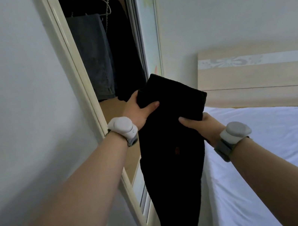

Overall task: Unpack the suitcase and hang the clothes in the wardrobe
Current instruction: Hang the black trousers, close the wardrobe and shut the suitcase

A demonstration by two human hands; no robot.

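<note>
Left of the grip stands the open wardrobe (78,71), right of it the white bed (267,142); the left hand (140,111) and right hand (199,126) each clasp the black garment (171,158).

Both bare forearms reached forward, converging toward the middle. The left hand (140,112) gripped the black garment (170,148) at its upper left edge, thumb laid across the front. The right hand (199,127) held its right side lower down, thumb on top. Strapped to the wrists were the left puck (122,128) and the right puck (235,132), both white.

No legible text or signs
</note>
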